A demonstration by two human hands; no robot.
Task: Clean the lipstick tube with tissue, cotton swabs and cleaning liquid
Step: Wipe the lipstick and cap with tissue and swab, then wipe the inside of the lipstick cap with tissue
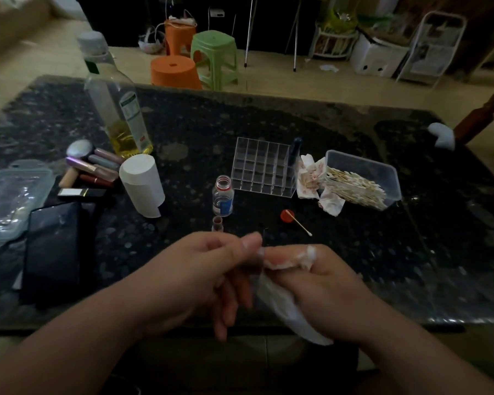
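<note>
Lipstick tube (217, 223) is standing upright on the dark table (188, 124) just beyond the hands, before the open small bottle (223, 196). Nearer, the right hand (322, 289) is gripping crumpled tissue (285, 306) while the left hand (200, 275) is pinching its end.

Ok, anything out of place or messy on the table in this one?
Mild mess only. The small bottle stands open; its red cap lies apart on the table, with one end of a cotton swab resting on it. Red-stained crumpled tissues are piled beside the swab box. No spill visible.
</note>
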